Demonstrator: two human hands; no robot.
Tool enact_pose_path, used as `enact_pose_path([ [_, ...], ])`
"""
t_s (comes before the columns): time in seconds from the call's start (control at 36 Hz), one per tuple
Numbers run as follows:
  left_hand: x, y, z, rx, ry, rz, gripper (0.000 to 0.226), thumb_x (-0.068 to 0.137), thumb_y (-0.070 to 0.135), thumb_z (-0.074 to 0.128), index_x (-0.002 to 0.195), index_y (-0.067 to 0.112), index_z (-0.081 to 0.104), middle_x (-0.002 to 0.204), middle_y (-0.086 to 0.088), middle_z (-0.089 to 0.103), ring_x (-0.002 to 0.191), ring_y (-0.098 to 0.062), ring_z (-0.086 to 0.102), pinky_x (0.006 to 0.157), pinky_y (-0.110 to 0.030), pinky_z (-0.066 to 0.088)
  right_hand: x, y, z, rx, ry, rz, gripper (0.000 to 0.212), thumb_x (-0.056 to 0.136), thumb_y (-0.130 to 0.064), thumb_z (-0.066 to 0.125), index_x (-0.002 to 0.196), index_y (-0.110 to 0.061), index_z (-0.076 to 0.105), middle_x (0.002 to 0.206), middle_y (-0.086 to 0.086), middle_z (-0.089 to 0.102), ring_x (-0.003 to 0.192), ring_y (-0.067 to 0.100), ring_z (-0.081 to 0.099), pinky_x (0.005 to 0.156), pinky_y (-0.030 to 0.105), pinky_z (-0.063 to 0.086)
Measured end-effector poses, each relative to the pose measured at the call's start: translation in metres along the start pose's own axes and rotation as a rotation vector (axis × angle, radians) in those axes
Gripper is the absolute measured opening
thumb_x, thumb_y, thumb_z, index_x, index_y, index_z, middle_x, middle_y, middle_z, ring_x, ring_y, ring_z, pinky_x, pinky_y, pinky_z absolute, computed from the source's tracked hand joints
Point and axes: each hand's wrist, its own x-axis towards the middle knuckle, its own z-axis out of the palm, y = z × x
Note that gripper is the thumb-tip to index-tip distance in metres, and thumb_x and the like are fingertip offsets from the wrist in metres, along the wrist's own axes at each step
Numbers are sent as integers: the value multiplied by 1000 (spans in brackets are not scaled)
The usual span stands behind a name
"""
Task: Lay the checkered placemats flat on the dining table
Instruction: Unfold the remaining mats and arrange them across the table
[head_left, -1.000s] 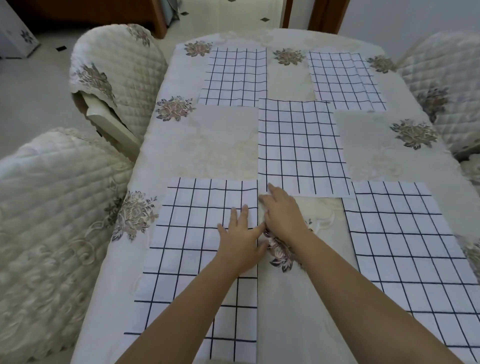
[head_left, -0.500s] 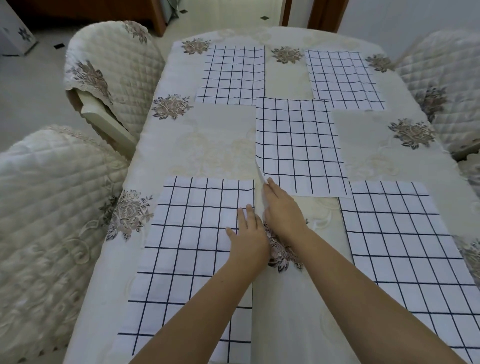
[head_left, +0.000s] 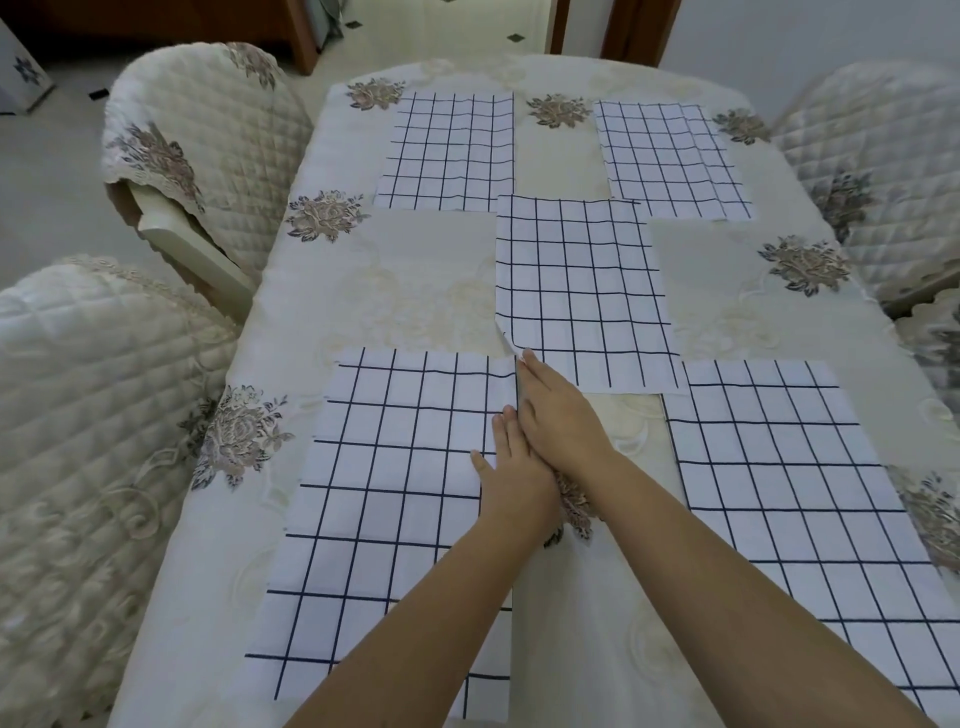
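**Placemats (head_left: 779, 467) down on the surface, one corner curling**

Five lie staggered over the cloth-covered surface (head_left: 426, 291), with bare cloth between them for sliding. Both hands work the right edge of the near-left placemat (head_left: 395, 499). The left hand (head_left: 514, 478) presses on it, fingers straight, gripping nothing. The right hand (head_left: 561, 421) lies flat alongside, also holding nothing. Its fingertips reach the centre placemat (head_left: 576, 291), whose near-left corner (head_left: 506, 338) curls up and probably needs smoothing.

Single head-worn wide-angle view, facing forward and down along the dining table (head_left: 415, 270), near end cut off at bottom, far end toward top, close above left hand (head_left: 514, 483) and right hand (head_left: 561, 415)
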Motion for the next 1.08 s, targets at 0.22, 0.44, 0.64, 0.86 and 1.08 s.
enact_pose_path([
  [0.22, 5, 12, 3, -149, 61, -68, 77, 98, 33, 40, 148, 10, -14, 155, -15, -20, 142, -32, -20, 115, -52, 1, 0, 0, -5, 64, -121, 16, 46, 99, -24, 36, 144, -14, 33, 158, -3, 15, 145, 17, 12, 118, 44, 13],
  [0.44, -44, -20, -4, -314, 259, 26, 42, 95, 17, 39, 137, 11, 42, 157, -15, 11, 145, -30, 5, 115, -51, 11, -30, -9, -3, 342, 67, 142, 28, 96, -16, 43, 116, -9, 62, 134, 4, 48, 127, 17, 41, 103, 27, 32],
  [0.64, -100, -114, -2, -377, 510, -189, 38, 89, 8, 53, 126, 2, 54, 146, -22, 35, 139, -34, 27, 112, -46, 25, -84, -38, 28, 490, 132, 427, 13, 90, -9, 49, 98, -10, 59, 95, 4, 52, 84, 17, 50, 70, 26, 41],
  [0.86, -156, -191, 15, -454, 429, -367, 66, 92, 37, 53, 146, 9, 27, 156, -12, 18, 145, -25, 10, 118, -46, 13, -137, -59, 44, 584, 3, 639, 17, 87, -20, 55, 75, -13, 45, 65, -1, 45, 59, 15, 43, 54, 27, 30],
  [1.08, -199, -209, 40, -282, 234, -158, 107, 73, 60, 66, 150, 16, 6, 159, 3, 0, 146, -13, -4, 117, -47, 3, -179, -78, 54, 428, -161, 752, 40, 82, -31, 65, 58, -15, 37, 62, 2, 47, 54, 15, 44, 47, 28, 29],
])
